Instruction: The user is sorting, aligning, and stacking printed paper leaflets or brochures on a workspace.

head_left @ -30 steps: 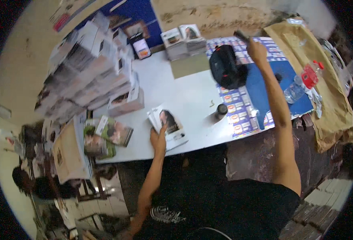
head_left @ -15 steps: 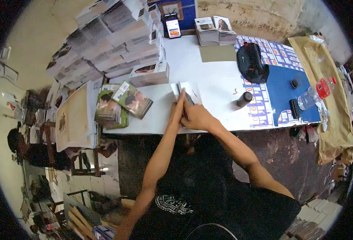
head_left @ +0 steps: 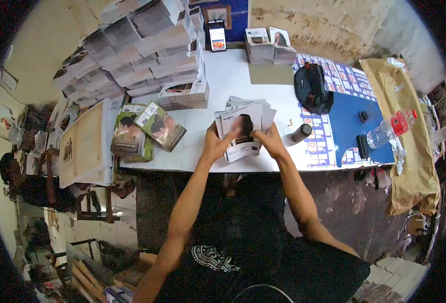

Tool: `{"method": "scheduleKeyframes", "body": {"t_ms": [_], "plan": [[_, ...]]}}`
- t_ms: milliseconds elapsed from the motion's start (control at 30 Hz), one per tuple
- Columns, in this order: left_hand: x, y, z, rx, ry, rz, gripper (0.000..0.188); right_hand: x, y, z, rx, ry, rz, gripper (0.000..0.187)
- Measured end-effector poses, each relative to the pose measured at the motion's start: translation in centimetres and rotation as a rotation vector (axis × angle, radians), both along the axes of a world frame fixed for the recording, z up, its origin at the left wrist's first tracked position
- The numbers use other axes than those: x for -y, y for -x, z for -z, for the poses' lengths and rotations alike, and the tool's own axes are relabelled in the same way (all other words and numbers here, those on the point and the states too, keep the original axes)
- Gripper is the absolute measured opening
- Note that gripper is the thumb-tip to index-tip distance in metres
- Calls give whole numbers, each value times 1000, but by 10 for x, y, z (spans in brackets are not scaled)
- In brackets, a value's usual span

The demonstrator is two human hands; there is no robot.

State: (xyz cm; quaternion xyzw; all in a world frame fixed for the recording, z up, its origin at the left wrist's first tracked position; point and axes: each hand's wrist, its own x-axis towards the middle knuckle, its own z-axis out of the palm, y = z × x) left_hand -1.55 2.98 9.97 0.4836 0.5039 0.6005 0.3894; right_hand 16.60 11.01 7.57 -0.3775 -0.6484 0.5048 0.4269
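Between my two hands is a loose, uneven stack of white booklets (head_left: pixel 243 147), each with a picture of a dark-haired head on its cover. My left hand (head_left: pixel 216 145) grips the left edge, its thumb lying on top. On the right side my right hand (head_left: pixel 272 141) pinches the sheaf, thumb on the cover and fingers hidden beneath. More loose booklets (head_left: pixel 239 102) show just behind the held ones; whether they touch the table I cannot tell. Left of my hands lies a pile of green-covered booklets (head_left: pixel 132 132), the top one askew.
Tall stacks of booklets (head_left: pixel 137 45) rise at the back left, with a lower stack (head_left: pixel 183 96) before them. A phone (head_left: pixel 216 36) leans at the back. Two booklet piles (head_left: pixel 271 53), a black pouch (head_left: pixel 313 90), a dark cylinder (head_left: pixel 302 133) and a plastic bottle (head_left: pixel 384 132) stand rightward.
My hands were pressed together around the upright booklets. Now they are apart, holding the booklets spread with the covers facing up. The view has shifted slightly.
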Motion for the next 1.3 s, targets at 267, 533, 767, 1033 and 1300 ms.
{"method": "scheduleKeyframes", "body": {"t_ms": [267, 533, 767, 1033, 1300], "plan": [[11, -12, 30, 295, -300, 128, 118, 23, 10, 28, -323, 91, -227, 86], [9, 4, 60, 29, -235, 162, 113, 30, 25, -6, -372, -79, -106, 57], [18, -10, 86, 196, -187, 134, 127, 46, 14, 61, -207, -168, -116, 75], [29, -2, 55, 321, 32, 274, 132, 51, 1, 74, -150, 174, -194, 93], [20, -17, 59, 42, -261, 102, 135, 49, 15, 68, -296, 75, -77, 97]]}}
